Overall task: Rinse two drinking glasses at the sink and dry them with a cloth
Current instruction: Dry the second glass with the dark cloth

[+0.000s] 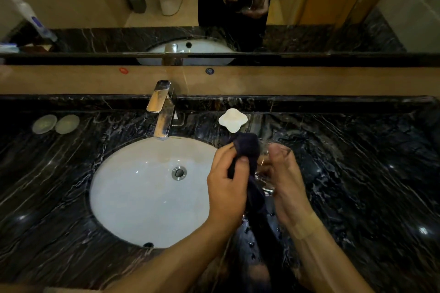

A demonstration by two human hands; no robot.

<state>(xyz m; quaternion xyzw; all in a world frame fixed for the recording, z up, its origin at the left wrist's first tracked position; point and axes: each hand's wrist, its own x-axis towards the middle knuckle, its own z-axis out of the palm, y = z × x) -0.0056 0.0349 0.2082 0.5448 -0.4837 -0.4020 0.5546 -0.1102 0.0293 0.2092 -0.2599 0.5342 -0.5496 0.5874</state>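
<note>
**Glass being dried above the worktop edge: a slip is the main hazard**

A clear drinking glass [263,169] is held in the right hand [289,188], whose fingers are wrapped around it, just right of the sink [147,197] and above the dark marble worktop [357,173]. A dark cloth [247,150] is grasped by the fingers of the left hand [226,188] and is pressed against the glass, part of it hanging down between the two hands.

The glass is judged to be wet and therefore slippery; if the right-hand grip is loosened while the cloth is twisted, the glass could be dropped onto the hard stone or into the basin and broken. Too much pressure from the cloth could also crack a thin wall. Droplets are seen on the near worktop, so a dried glass set there would be wetted again.

A white soap dish [232,120] lies just beyond the hands and could be knocked. What may be a second glass stands faintly just right of it, though this cannot be told for certain. The tap [162,112] stands at the far rim of the sink, with no water seen running. Two round coasters [56,123] lie well apart at far left, out of the way.
</note>
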